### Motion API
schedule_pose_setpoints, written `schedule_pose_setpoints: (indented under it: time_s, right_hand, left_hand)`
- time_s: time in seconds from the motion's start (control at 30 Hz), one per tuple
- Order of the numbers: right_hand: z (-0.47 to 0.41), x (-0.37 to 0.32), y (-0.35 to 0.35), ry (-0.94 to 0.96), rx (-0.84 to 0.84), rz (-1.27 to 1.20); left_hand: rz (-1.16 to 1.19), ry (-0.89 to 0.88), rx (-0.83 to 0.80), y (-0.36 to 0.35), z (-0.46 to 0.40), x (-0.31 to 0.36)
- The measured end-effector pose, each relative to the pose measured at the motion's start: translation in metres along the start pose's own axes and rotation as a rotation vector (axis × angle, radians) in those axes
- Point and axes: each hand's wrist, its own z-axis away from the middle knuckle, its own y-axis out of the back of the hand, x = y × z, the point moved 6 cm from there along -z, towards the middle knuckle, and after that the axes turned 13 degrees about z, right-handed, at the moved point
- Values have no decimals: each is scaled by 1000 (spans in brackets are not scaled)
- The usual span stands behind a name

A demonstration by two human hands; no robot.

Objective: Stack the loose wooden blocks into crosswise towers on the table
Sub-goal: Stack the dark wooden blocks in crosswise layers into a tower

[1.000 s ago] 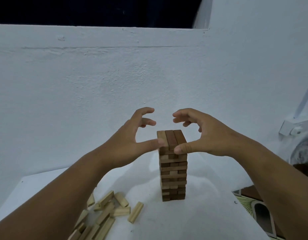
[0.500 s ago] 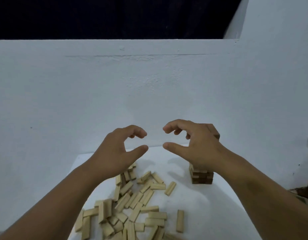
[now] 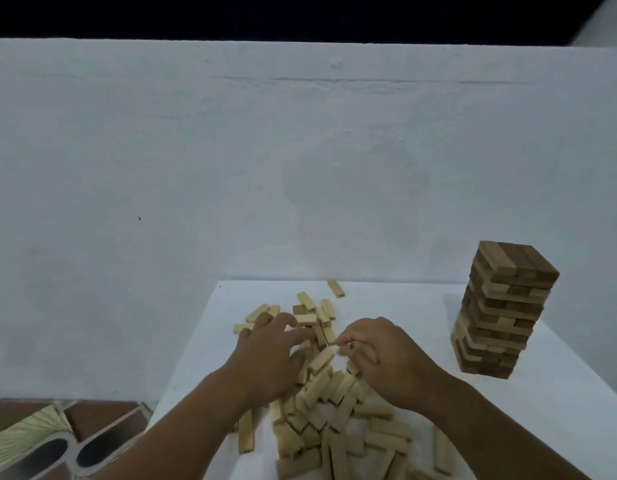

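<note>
Left hand [image 3: 267,355]: palm down on the pile of loose blocks [image 3: 331,403], fingers spread flat over them; no block visibly held.
Right hand [image 3: 386,362]: fingers curled down into the pile; blurred, cannot tell whether it holds a block.
Tower [image 3: 501,310]: upright on the table [image 3: 560,393], well right of the pile.
Stray block [image 3: 336,288]: near the table's far edge.

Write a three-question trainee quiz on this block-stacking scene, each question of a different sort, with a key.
1. True or false: the finished tower stands on the table, apart from both hands.
2. Where are the left hand and right hand? A) on the tower B) in the pile of loose blocks C) off the table
3. Fill in: one single block lies beyond the pile, nearest the ____.

Key: 1 true; 2 B; 3 wall.
</note>
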Motion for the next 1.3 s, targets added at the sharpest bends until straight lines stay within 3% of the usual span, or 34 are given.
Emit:
schedule_pose_setpoints:
  time_s: [0.17, 0.3, 0.5, 0.6, 0.8, 1.0, 1.13, 1.3]
  right_hand:
    - [-29, -11, -25, 87, -33, 131]
    - [-46, -14, -38, 114, -37, 234]
    - [-61, 4, -38, -96, 80, 117]
    - [-66, 12, -43, -232, 40, 110]
    - [-80, 22, -44, -381, -61, -57]
    - [-81, 22, -19, -342, -17, -70]
    - [-79, 7, -17, -277, -52, 4]
    - [-77, -14, -32, -242, -112, 153]
  left_hand:
    - [-13, 7, 9, -8, -5, -23]
    - [119, 1, 48, -10, -7, -43]
    - [311, 30, 318, 3, -32, -51]
    - [315, 110, 300, 5, -52, -52]
    - [-78, 311, 163, 8, -94, -49]
    - [-238, 404, 65, 0, -112, -54]
    - [-38, 450, 150, 1, -110, -54]
    - [278, 421, 436, 17, -92, -58]
